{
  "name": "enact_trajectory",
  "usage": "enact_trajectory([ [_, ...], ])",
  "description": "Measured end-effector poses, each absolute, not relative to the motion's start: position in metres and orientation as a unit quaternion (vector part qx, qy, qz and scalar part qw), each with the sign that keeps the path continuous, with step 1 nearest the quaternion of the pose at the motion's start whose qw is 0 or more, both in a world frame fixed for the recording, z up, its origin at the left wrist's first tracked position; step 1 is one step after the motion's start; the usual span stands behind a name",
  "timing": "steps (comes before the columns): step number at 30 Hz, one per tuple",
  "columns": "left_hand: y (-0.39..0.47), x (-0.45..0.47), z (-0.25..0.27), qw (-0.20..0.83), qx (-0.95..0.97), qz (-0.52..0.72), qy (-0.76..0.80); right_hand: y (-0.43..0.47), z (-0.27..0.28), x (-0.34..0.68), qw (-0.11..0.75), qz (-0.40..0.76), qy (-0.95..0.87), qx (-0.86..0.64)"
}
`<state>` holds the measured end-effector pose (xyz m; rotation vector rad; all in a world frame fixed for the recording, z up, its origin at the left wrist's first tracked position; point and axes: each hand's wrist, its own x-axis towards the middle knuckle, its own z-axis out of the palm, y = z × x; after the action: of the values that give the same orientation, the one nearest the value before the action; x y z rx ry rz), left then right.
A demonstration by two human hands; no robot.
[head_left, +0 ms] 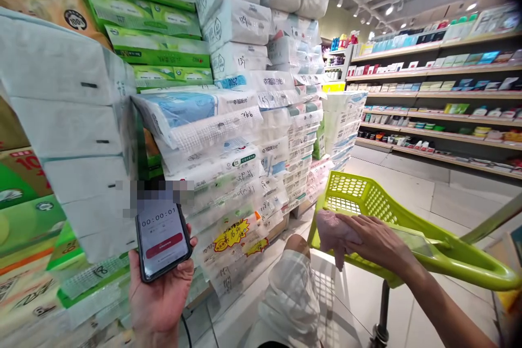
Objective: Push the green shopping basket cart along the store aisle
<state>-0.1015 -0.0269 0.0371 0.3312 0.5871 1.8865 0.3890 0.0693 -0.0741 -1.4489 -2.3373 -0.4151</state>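
My left hand (161, 299) is wrapped round a black-edged smartphone (163, 225), its screen up and showing a timer reading 00:00:01 above a red button. Over on the right, my right hand (379, 242) is closed over a crumpled pink piece of cloth (335, 234) at the near edge of a lime-green shopping cart (371, 190). Its fingertips press on the cloth, and part of the cloth hangs down. The thumb is hidden. My knee in white shorts (285, 299) shows between the two hands.
Tall stacks of wrapped tissue packs (220, 168) rise close on the left, with yellow price tags (231, 235) low down. Behind the cart runs a pale tiled floor (408, 166). Long shelves (440, 92) of small goods line the right side.
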Motion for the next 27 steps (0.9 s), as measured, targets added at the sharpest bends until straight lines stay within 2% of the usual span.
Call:
enact_trajectory([
  [6,-0.03,-0.101,0.04,0.531,0.138,0.794,0.263,0.066,-0.07,0.387,0.191,-0.146,-0.827,-0.508],
  [14,-0.014,-0.119,0.033,0.633,0.027,0.771,0.067,0.062,-0.061,0.383,0.184,-0.136,-0.826,-0.516],
  [21,0.022,-0.149,0.026,0.556,0.087,0.811,0.16,0.058,-0.054,0.375,0.188,-0.119,-0.82,-0.528],
  [27,0.034,-0.148,0.036,0.499,0.145,0.847,0.114,0.058,-0.06,0.375,0.193,-0.127,-0.82,-0.523],
])
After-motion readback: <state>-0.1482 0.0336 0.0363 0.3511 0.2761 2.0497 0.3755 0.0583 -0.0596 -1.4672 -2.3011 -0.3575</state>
